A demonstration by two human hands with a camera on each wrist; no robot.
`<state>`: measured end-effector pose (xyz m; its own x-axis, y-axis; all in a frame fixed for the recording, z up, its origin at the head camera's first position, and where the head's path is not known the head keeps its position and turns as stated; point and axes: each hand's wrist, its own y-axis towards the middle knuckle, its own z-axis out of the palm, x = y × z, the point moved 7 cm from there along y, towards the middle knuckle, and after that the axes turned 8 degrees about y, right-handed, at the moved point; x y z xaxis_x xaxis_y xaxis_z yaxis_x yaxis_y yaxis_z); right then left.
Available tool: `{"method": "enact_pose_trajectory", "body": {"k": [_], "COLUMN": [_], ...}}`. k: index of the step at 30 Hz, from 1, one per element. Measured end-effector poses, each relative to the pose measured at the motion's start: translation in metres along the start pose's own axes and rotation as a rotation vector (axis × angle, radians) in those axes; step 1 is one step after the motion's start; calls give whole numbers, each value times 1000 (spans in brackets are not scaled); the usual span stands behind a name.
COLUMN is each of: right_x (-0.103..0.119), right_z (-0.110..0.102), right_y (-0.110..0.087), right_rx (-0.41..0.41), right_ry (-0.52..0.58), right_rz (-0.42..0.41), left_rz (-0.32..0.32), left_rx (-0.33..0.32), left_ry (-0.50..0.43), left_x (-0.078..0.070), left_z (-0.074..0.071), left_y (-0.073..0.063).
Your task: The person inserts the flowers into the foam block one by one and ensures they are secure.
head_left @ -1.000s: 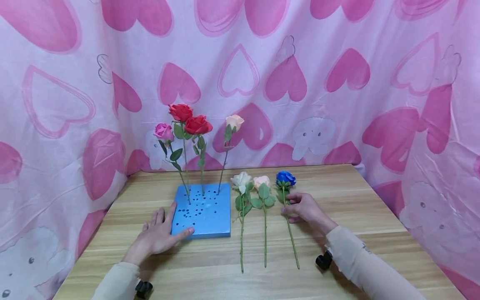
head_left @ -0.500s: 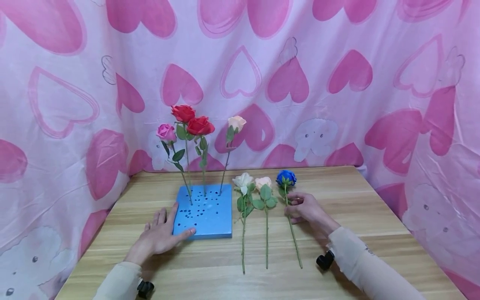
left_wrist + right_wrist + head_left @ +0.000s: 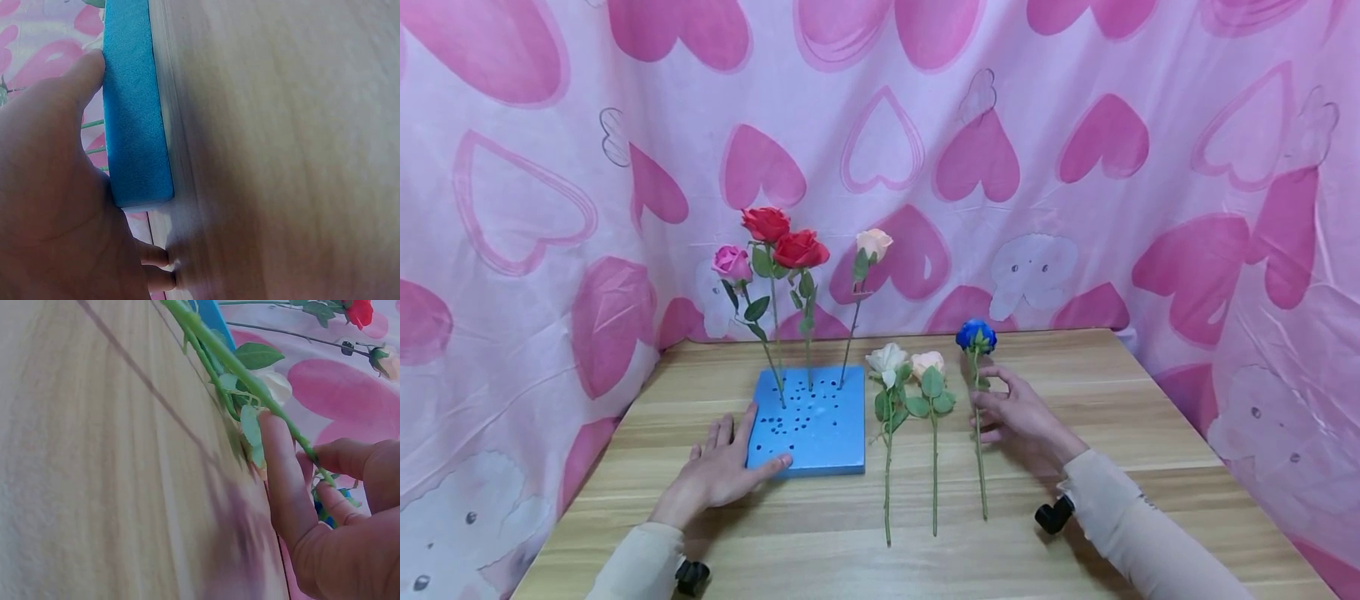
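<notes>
My right hand (image 3: 1018, 414) pinches the stem of a blue rose (image 3: 976, 337) between thumb and fingers. The rose is raised off the table, and in the right wrist view its green stem (image 3: 250, 381) runs above the wood with a shadow below. My left hand (image 3: 718, 468) rests at the left front corner of a blue foam block (image 3: 823, 450) full of small holes. Its thumb lies on the block's front edge and its fingers stretch along the left side. In the left wrist view the foam block's side (image 3: 134, 119) shows beside the thumb.
Two red roses (image 3: 801, 249), a purple-pink rose (image 3: 732, 263) and a pale peach rose (image 3: 874, 244) stand in the block's rear part. A white rose (image 3: 887, 362) and a pale pink rose (image 3: 928, 365) lie on the wooden table (image 3: 820, 542). A heart-patterned cloth (image 3: 1037, 50) hangs behind.
The blue rose has come up off the table in my right hand, its stem end shifting left and its bloom rising. My left hand stays at the foam block.
</notes>
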<state>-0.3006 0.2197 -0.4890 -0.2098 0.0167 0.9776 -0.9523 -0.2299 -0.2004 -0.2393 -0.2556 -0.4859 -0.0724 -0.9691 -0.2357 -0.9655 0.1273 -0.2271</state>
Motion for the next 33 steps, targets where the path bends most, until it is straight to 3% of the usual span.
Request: {"method": "enact_pose_trajectory", "body": {"k": [6,19,33], "right_x": [13,55,83], "right_z": [1,4,16], "right_y": [-3,7,9], "right_rx": [15,-70,-84], "right_ry": [46,-7,-6], "right_rz": [-49,-220,-362], "left_rz": [-1,3,0], "left_rx": [-6,-10,-9], "left_ry": [1,1,3], "left_x": [1,1,1], "left_z": [0,0,0], "left_y": [0,-1,0]}}
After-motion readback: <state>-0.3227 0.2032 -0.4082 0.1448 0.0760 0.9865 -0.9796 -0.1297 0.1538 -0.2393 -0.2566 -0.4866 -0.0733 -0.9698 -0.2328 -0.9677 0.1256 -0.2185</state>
